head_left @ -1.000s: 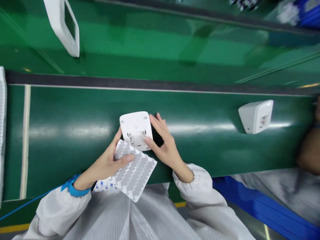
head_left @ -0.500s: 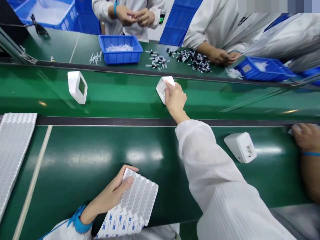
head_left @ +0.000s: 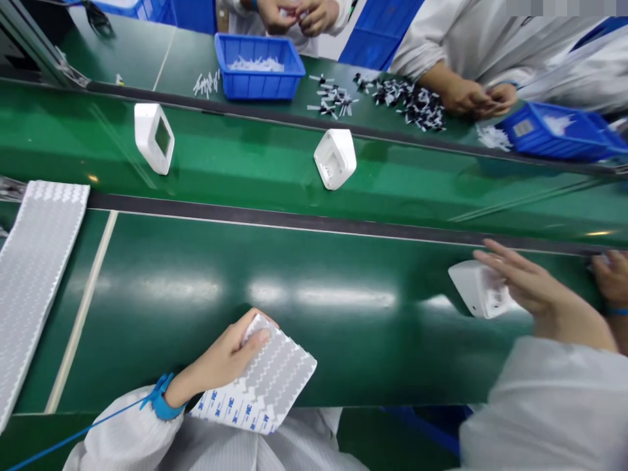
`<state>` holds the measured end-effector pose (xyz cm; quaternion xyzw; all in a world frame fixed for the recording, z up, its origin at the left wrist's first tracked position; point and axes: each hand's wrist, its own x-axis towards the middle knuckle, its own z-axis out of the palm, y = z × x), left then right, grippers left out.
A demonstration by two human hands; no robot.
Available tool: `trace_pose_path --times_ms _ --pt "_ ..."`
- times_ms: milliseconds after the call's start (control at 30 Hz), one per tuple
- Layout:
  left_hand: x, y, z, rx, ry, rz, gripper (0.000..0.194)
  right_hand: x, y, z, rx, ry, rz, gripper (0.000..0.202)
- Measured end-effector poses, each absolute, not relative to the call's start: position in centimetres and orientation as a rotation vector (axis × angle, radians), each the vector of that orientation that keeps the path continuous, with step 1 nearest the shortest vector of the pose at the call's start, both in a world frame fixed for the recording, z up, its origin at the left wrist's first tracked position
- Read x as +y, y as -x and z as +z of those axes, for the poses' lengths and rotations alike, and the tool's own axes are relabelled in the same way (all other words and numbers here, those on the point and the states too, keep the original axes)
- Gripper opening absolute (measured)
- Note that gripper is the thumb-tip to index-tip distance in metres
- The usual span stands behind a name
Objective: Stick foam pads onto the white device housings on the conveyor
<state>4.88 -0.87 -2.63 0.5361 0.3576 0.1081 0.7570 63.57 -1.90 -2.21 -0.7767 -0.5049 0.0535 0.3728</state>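
Note:
My left hand [head_left: 226, 356] holds a sheet of grey adhesive pads [head_left: 279, 376] by its upper left edge, thumb on top; blue-printed backing shows along the lower part. My right hand [head_left: 534, 284], fingers stretched out, is over the right side of a white wedge-shaped device [head_left: 473, 288] on the green bench and partly covers it. Whether the fingertips touch it I cannot tell. Another white device [head_left: 335, 159] lies on the green belt with its recessed side showing. Farther left on the belt is a white device with a dark screen [head_left: 154, 139].
A long strip of grey pads [head_left: 42, 275] lies at the left. Across the belt [head_left: 235, 157], blue bins [head_left: 261, 82], black-and-white parts [head_left: 412, 101] and two people's hands are on the far bench. Another person's hand [head_left: 611, 278] is at the right edge.
My right hand has let go of the device on the belt and moved right and nearer, over the bench device. The view has shifted; my left hand still holds the sheet.

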Motion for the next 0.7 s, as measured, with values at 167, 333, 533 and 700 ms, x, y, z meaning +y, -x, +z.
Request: trace_pose_path --times_ms 167,333,533,700 --pt "-1.3 -5.2 -2.2 0.802 -1.213 0.210 0.036 -6.4 -58.6 -3.6 -1.326 2.062 0.475 0.071" --pt "-1.6 -5.6 -1.9 0.794 -1.260 0.197 0.032 -7.9 -45.0 -5.0 -1.495 2.063 0.393 0.061" --pt "-2.2 -5.1 -2.1 0.783 -1.364 0.151 0.029 -4.1 -30.9 -6.2 -1.619 1.685 0.468 0.028" --pt "-2.5 -4.5 -1.9 0.821 -1.397 0.165 0.026 -2.3 -25.9 -4.7 -1.542 1.489 0.394 0.014"
